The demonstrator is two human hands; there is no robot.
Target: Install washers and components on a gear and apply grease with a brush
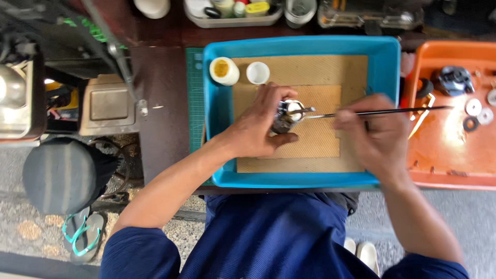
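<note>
My left hand (261,126) grips a small shiny metal part (289,114) over the tan mat (320,72) inside a blue tray (217,129). My right hand (374,135) holds a thin black brush (403,110) like a pen, its tip touching the metal part. A small pot of yellow grease (223,70) and a white cup (258,72) stand at the tray's far left, just beyond my left hand.
An orange tray (439,155) on the right holds a dark metal housing (453,80), washers and small rings. A white bin of bottles (232,11) and a clear case sit at the back. A stool (59,175) and green sandals lie on the floor at left.
</note>
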